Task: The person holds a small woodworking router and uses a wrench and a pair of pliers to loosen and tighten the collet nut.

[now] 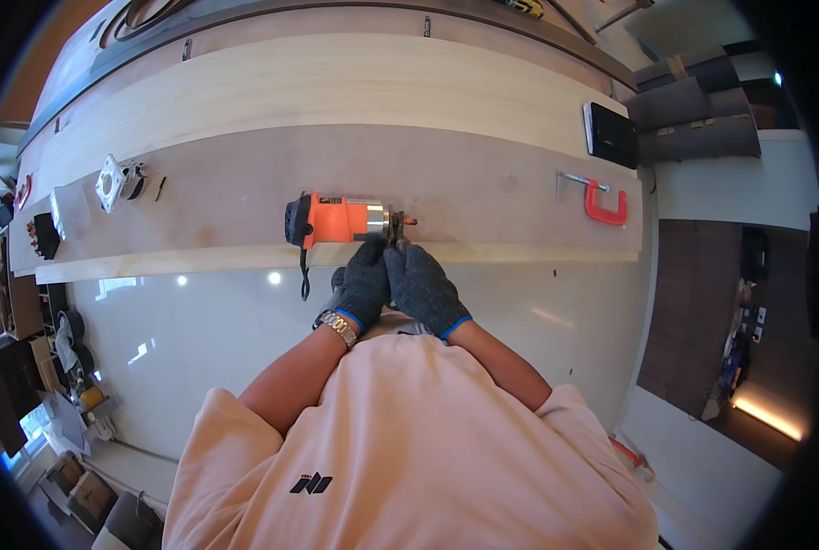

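Observation:
An orange trim router motor lies on its side on the bench, black cap to the left and bare silver barrel to the right. A short bit with an orange tip sticks out of its collet end. Dark knit gloves with blue cuffs cover both hands. My left hand is closed just below the barrel, by the collet. Beside it, nearly touching, my right hand is closed too. Slim metal parts show between the fingertips and the collet; their kind is mostly hidden by the gloves. The black cord hangs over the bench edge.
A red C-clamp lies right on the bench, with a black flat case behind it. At left are a metal router base, a thin dark rod, a clear plastic bag and a small bit holder.

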A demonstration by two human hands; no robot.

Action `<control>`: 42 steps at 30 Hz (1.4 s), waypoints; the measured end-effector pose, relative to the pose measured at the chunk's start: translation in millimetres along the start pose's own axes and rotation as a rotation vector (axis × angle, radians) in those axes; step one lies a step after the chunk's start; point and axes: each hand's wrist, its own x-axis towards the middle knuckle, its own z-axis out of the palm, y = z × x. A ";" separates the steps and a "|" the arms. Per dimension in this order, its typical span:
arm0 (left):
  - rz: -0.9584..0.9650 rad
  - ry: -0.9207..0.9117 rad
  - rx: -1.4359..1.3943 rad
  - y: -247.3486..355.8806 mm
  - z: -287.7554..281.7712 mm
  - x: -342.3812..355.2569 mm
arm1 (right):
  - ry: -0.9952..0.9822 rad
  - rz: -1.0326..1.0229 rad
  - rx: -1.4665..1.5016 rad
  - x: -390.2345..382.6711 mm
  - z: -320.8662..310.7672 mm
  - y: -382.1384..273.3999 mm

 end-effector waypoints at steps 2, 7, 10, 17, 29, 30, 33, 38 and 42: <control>-0.043 -0.053 -0.214 11.9 -1.3 -1.7 | -0.060 0.041 0.029 -0.1 -9.2 -5.8; 0.094 -0.012 0.169 13.1 -2.1 -2.4 | -0.028 -0.288 -0.183 -5.9 -8.3 10.1; 0.022 -0.124 -0.297 6.6 -1.5 -4.4 | -0.017 -0.389 -0.287 3.8 7.2 33.4; 0.336 -0.072 0.190 0.0 -7.1 1.9 | -0.272 0.038 0.707 21.0 -0.2 36.0; 0.495 -0.022 0.786 39.2 15.9 27.4 | -0.551 -0.204 0.103 67.6 -89.3 -7.5; 0.449 -0.027 0.651 42.0 22.1 34.0 | -0.555 -0.217 0.093 78.0 -94.2 -7.6; 0.403 -0.003 0.472 49.3 39.4 46.2 | -0.690 -0.346 0.094 112.4 -97.7 -8.9; 0.474 0.112 0.516 65.2 40.3 46.9 | -0.778 -0.239 -0.219 142.7 -100.9 -23.0; 0.519 0.209 0.515 78.8 39.6 44.2 | -0.803 -0.315 -0.511 149.8 -94.8 -17.5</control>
